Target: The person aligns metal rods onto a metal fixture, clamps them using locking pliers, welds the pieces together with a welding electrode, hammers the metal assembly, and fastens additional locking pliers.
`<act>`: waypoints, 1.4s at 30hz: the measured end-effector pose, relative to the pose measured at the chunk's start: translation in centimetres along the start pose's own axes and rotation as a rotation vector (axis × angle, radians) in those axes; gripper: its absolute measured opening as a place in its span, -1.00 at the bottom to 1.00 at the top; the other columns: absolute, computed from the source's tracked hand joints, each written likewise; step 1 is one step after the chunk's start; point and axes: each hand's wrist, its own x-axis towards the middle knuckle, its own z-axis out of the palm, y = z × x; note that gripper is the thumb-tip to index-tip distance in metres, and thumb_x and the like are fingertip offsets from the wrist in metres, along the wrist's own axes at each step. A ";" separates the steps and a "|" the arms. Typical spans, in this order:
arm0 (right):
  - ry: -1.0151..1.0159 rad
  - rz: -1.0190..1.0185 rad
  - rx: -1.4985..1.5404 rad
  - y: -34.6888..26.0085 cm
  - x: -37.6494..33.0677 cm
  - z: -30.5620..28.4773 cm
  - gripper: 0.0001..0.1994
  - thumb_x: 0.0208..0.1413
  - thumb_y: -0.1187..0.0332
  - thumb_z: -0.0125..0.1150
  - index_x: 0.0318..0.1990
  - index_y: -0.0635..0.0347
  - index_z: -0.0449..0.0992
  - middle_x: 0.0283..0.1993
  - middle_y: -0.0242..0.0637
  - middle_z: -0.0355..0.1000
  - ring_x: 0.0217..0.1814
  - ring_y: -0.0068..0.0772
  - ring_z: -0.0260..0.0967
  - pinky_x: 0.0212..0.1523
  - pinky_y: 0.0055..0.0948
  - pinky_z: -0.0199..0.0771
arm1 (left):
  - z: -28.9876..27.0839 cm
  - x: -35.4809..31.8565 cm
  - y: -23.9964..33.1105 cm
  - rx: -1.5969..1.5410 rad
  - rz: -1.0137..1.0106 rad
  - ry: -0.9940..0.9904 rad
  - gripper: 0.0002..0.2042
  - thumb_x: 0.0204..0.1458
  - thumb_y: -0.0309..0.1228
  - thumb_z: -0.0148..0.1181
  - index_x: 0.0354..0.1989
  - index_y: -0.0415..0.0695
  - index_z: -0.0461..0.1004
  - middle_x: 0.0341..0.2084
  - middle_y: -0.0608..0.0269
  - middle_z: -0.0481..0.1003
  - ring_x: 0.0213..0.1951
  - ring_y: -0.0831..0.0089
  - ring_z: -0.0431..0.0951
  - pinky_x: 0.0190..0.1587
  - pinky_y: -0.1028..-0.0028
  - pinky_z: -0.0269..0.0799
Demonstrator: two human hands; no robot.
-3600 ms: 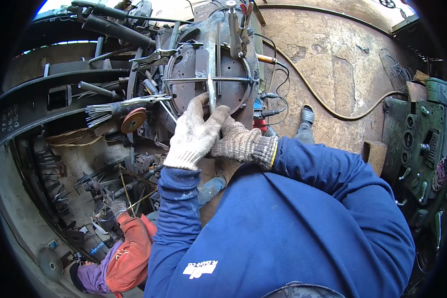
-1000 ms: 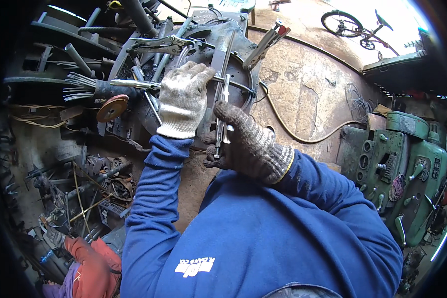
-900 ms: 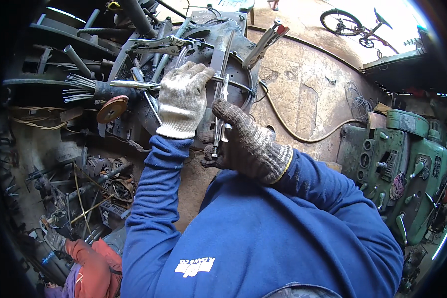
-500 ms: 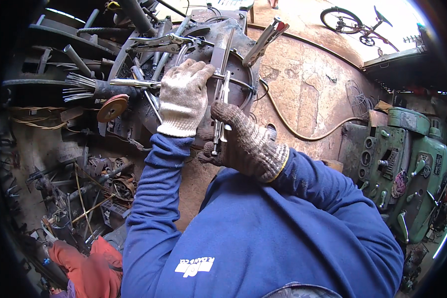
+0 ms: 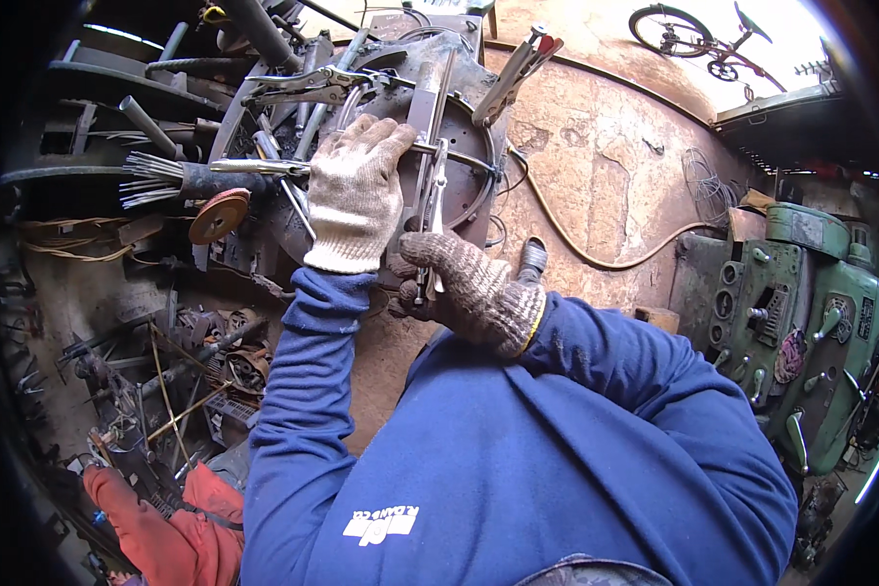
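My left hand [image 5: 359, 186], in an off-white knit glove, is palm down over the round dark metal plate [image 5: 308, 220]. Its fingers bend over the work, and what lies under them is hidden. A thin dark rod [image 5: 471, 160] runs out from beside its fingertips across the plate. My right hand [image 5: 471, 285], in a brown knit glove, is closed round the handles of silver locking pliers [image 5: 439, 190], whose jaws are at the rod. Alongside the pliers stands a long narrow metal bar [image 5: 426, 103]. Another pair of locking pliers [image 5: 313, 86] is clamped beyond my left hand.
Locking pliers with a red mark [image 5: 518, 73] stand at the plate's far right edge. A wire-like bundle [image 5: 154, 179] and an abrasive disc [image 5: 219, 216] are at left. A hose [image 5: 576, 256] crosses the floor toward a green machine [image 5: 830, 332]. A person in red [image 5: 181, 532] is lower left.
My right hand has shifted slightly left and toward me with the pliers. My left hand has moved slightly left. The person in red has moved a little.
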 end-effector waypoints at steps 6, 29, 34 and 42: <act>0.038 0.056 0.288 -0.4 -0.1 1.4 -0.78 0.32 0.07 0.23 -0.10 -0.04 0.53 -0.28 -0.50 0.47 -0.21 -0.44 0.47 -0.03 -0.28 0.52 | 0.4 -0.3 -0.4 -0.014 -0.008 -0.014 -0.71 -0.09 -0.58 0.22 -0.15 -0.06 0.66 -0.16 0.20 0.66 0.00 0.16 0.62 0.09 0.16 0.51; -0.085 -0.023 0.263 -0.6 -1.4 2.0 -0.75 0.34 0.04 0.20 -0.09 -0.02 0.54 -0.16 -0.46 0.54 -0.07 -0.40 0.53 0.06 -0.24 0.54 | 0.7 -0.5 -0.6 -0.019 -0.003 0.002 -0.69 -0.09 -0.60 0.23 -0.13 -0.06 0.66 -0.14 0.18 0.66 0.04 0.13 0.62 0.13 0.14 0.48; 0.000 0.076 0.334 -2.0 -1.6 3.0 -0.79 0.33 0.09 0.24 -0.09 -0.04 0.54 -0.30 -0.47 0.52 -0.20 -0.38 0.53 -0.01 -0.25 0.56 | 0.7 -0.7 -0.5 -0.011 -0.011 -0.009 -0.69 -0.08 -0.60 0.23 -0.14 -0.06 0.66 -0.15 0.17 0.66 0.04 0.13 0.62 0.13 0.14 0.49; -0.029 -0.053 0.274 -0.5 -1.4 2.0 -0.88 0.38 0.29 0.14 -0.13 0.11 0.51 -0.35 -0.44 0.43 -0.35 -0.51 0.43 -0.29 -0.45 0.55 | 0.8 -0.7 -0.4 -0.003 -0.018 -0.005 -0.70 -0.06 -0.61 0.23 -0.13 -0.05 0.67 -0.13 0.18 0.67 0.04 0.13 0.63 0.14 0.14 0.49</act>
